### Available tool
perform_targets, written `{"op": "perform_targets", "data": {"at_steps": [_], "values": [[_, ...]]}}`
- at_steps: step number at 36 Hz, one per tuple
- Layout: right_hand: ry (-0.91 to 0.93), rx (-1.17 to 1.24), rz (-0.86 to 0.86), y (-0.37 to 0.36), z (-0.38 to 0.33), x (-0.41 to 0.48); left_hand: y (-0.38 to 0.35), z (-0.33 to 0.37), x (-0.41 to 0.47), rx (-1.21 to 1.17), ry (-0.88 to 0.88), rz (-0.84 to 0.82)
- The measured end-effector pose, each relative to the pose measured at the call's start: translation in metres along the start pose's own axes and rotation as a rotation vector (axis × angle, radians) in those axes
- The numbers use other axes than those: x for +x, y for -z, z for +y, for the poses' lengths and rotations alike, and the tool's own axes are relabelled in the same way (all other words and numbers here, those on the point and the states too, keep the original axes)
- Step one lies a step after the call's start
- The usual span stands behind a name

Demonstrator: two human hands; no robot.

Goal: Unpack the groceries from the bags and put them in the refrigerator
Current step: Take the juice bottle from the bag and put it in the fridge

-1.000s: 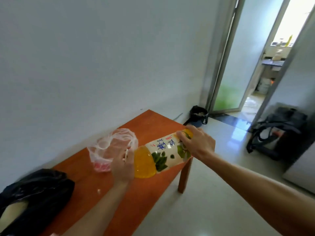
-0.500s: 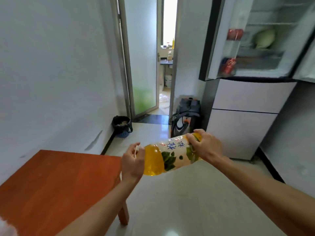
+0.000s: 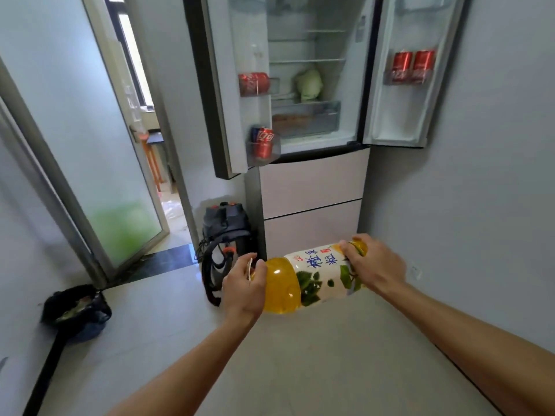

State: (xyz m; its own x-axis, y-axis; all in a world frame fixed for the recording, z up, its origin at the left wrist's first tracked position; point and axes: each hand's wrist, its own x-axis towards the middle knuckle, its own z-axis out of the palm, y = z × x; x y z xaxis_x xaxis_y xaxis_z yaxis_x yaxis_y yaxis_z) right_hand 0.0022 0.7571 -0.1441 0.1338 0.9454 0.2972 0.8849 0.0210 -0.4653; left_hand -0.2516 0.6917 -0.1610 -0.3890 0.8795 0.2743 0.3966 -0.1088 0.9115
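- The bottle [image 3: 312,277] lies on its side in the air, the left hand [image 3: 243,289] gripping its base end and the right hand [image 3: 372,265] its cap end.
- Behind it stands the refrigerator [image 3: 312,187], with the left door [image 3: 222,85] and the right door [image 3: 420,85] both open.
- A can [image 3: 253,83] lies in the left door's upper bin, with a second can [image 3: 263,144] upright in the bin below.
- A pair of cans [image 3: 413,66] stands side by side in the right door.
- Inside, a vegetable [image 3: 309,84] sits on the shelf above the drawer [image 3: 306,118].
- A backpack [image 3: 225,235] stands on the floor [image 3: 300,355], just left of the refrigerator.
- A bin [image 3: 76,310] sits far left.
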Motion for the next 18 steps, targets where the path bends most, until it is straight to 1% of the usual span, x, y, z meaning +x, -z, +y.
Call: {"op": "perform_targets", "data": {"at_steps": [4, 8, 14, 18], "values": [[-0.019, 0.017, 0.036, -0.010, 0.040, 0.081, -0.066, 0.012, 0.054, -0.043, -0.024, -0.007], [-0.006, 0.002, 0.034, -0.003, 0.058, 0.160, -0.122, 0.029, 0.107, -0.038, -0.042, -0.013], [0.029, -0.020, 0.062, 0.007, 0.057, 0.272, -0.182, 0.050, 0.183, -0.102, -0.043, 0.063], [0.052, 0.021, 0.106, -0.004, 0.055, 0.343, -0.213, 0.059, 0.244, -0.115, -0.076, 0.114]]}}
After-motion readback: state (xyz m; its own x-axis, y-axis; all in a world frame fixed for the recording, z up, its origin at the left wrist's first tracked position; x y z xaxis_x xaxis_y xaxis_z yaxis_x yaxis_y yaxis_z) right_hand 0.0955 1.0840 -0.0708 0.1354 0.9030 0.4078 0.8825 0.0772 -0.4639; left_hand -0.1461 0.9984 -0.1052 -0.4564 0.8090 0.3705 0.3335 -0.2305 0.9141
